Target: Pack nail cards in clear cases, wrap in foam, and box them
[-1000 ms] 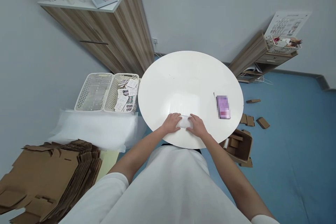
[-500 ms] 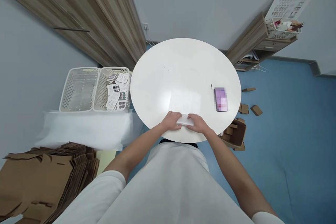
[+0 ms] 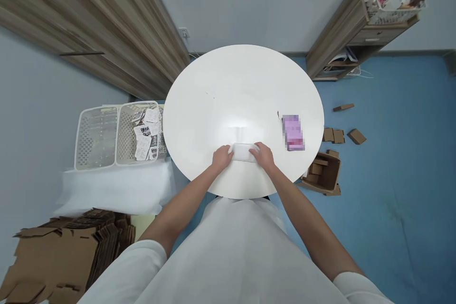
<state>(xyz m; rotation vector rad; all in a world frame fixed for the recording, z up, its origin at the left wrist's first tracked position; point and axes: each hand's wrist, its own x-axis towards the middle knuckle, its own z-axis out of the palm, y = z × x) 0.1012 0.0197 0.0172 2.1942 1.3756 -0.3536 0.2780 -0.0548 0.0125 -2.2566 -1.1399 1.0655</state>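
A small white packet wrapped in thin, soft-looking sheet point(image 3: 243, 152) lies near the front edge of the round white table point(image 3: 199, 71). My left hand point(image 3: 222, 158) grips its left end, fingers closed. At the other end my right hand point(image 3: 264, 156) is closed on it too, with the thumb across the near side. What is inside the wrapping cannot be seen. To the right of my right hand lies a purple rectangular item point(image 3: 293, 133), blurred into blocks.
Left of the table stand white baskets, one point(image 3: 137, 164) with printed cards point(image 3: 144, 142). Below them are white sheets point(image 3: 114, 187) and stacked flat cardboard point(image 3: 53, 256). On the right floor sits an open carton point(image 3: 331, 173) among small brown boxes point(image 3: 356, 136).
The flat sheet ahead of my hands is now rolled around the packet. My hands have moved slightly forward and apart, to its ends. The camera view has shifted.
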